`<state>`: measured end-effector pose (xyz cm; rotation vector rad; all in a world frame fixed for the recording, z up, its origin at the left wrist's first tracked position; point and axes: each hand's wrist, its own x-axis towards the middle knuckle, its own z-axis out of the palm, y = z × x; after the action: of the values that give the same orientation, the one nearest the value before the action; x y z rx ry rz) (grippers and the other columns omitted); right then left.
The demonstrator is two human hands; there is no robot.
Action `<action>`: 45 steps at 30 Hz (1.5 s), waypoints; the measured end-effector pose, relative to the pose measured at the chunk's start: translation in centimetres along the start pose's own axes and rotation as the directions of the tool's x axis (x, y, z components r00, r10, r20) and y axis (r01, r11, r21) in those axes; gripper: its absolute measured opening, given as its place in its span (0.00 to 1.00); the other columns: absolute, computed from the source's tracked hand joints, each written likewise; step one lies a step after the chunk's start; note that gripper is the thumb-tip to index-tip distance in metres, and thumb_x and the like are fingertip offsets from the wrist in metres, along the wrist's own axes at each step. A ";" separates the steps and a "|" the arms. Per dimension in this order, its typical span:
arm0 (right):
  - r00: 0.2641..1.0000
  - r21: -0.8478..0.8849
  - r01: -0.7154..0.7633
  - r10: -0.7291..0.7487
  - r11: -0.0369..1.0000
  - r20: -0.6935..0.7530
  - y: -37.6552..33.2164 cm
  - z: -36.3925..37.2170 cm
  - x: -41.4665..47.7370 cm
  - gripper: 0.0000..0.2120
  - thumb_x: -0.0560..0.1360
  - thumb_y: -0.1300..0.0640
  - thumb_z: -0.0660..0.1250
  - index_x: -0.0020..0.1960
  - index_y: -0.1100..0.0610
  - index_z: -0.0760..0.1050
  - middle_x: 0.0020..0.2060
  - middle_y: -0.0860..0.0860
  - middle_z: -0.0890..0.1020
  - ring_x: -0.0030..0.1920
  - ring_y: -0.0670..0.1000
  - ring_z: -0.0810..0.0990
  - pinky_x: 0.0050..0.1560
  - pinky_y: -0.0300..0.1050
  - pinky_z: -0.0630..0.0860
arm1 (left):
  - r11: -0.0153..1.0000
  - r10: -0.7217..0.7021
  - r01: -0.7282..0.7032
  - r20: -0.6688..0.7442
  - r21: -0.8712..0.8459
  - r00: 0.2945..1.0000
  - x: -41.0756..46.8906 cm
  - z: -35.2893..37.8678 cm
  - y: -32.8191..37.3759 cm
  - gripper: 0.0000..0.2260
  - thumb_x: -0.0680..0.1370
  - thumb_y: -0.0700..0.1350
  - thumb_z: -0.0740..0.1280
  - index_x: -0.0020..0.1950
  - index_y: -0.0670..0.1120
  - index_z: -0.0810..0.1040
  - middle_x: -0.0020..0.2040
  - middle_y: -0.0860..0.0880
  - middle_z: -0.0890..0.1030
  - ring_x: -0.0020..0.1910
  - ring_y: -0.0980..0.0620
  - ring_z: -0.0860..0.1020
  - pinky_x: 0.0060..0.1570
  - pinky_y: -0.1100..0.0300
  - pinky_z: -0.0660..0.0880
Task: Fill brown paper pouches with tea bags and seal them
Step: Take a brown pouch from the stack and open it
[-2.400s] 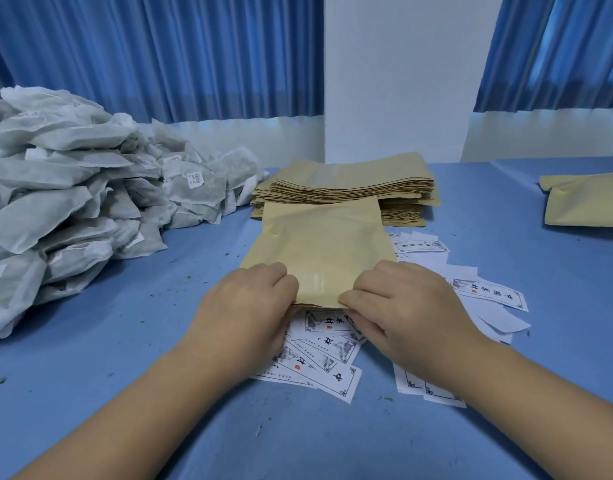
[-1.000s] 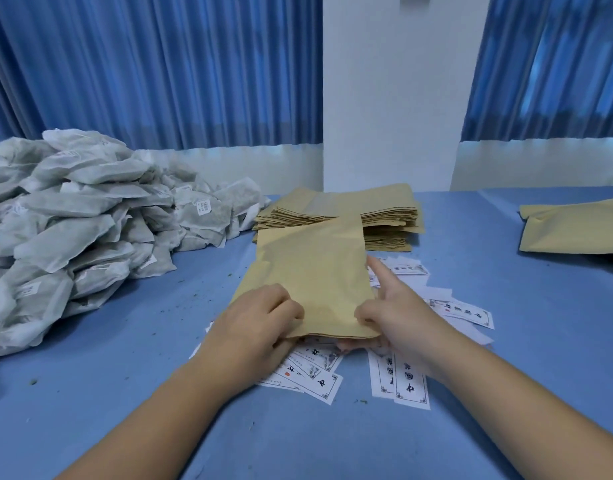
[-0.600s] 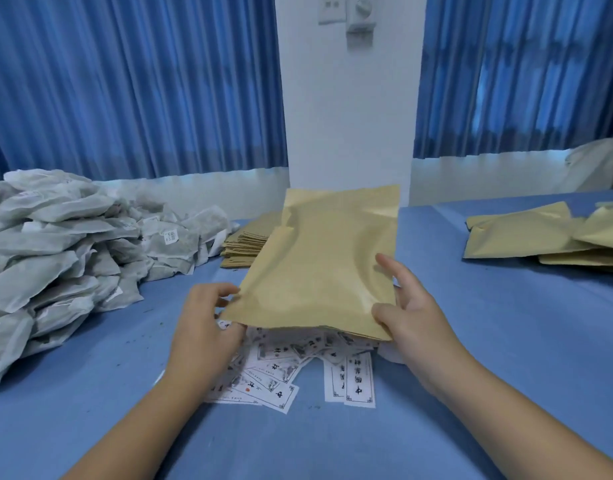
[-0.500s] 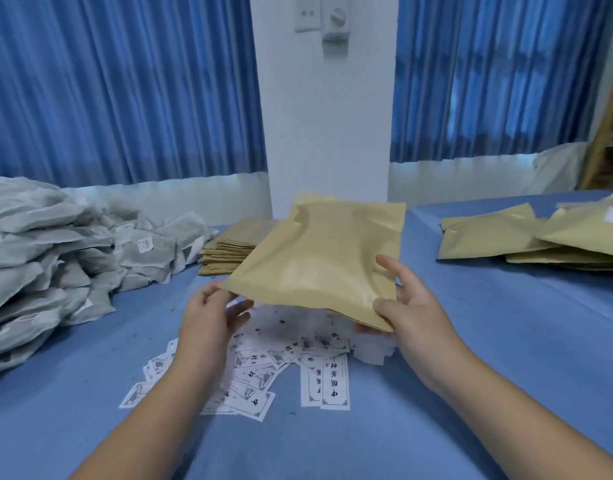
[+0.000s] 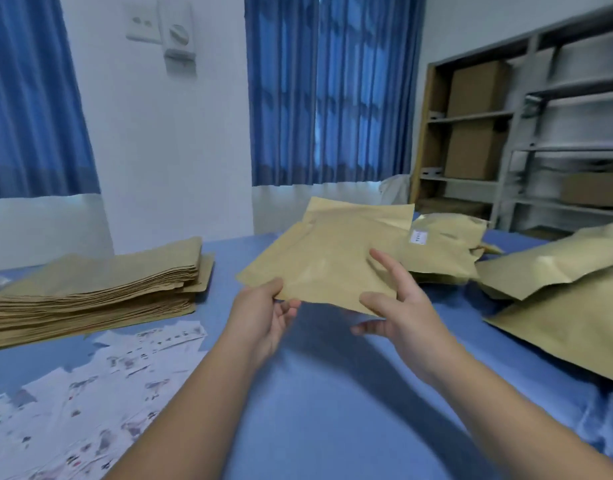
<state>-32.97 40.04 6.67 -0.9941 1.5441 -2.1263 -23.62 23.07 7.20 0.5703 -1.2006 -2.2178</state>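
Smooth brown paper pouch (image 5: pixel 332 265) — left hand (image 5: pixel 263 315) pinches corner, right hand (image 5: pixel 398 306) grips edge.

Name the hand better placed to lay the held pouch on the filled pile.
Probably right. The right hand holds the pouch on the side nearest the filled pouches; the left hand pinches its opposite corner.
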 end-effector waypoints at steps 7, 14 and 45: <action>0.918 0.157 0.186 -0.114 0.970 -0.381 -4.8 -8.9 4.1 0.32 0.77 0.70 0.61 0.76 0.49 0.56 0.63 0.57 0.75 0.42 0.58 0.84 0.41 0.45 0.81 | 0.986 -0.038 0.076 0.242 -0.146 0.969 4.3 13.3 -1.7 0.05 0.82 0.35 0.60 0.56 0.37 0.73 0.53 0.38 0.78 0.42 0.46 0.83 0.39 0.58 0.81; 0.740 0.365 -0.039 0.272 0.930 -0.615 0.2 -13.3 3.9 0.05 0.80 0.59 0.60 0.53 0.60 0.70 0.43 0.54 0.76 0.39 0.52 0.79 0.39 0.41 0.75 | 0.957 -0.290 0.279 0.276 0.078 0.916 2.0 13.5 -6.8 0.06 0.80 0.42 0.62 0.56 0.43 0.74 0.60 0.43 0.76 0.47 0.44 0.81 0.44 0.55 0.78; 0.808 -0.774 0.565 -0.004 0.286 0.589 12.4 33.9 7.6 0.13 0.77 0.52 0.62 0.61 0.51 0.74 0.53 0.47 0.75 0.52 0.47 0.75 0.50 0.44 0.73 | 0.135 0.553 0.294 -0.318 0.946 0.770 -9.7 -36.3 12.4 0.10 0.79 0.52 0.62 0.60 0.55 0.75 0.61 0.52 0.72 0.59 0.51 0.75 0.61 0.51 0.71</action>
<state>-16.16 7.33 3.52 -2.1344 2.4174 -0.6831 8.58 1.22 0.24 1.4769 -2.0750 -0.4692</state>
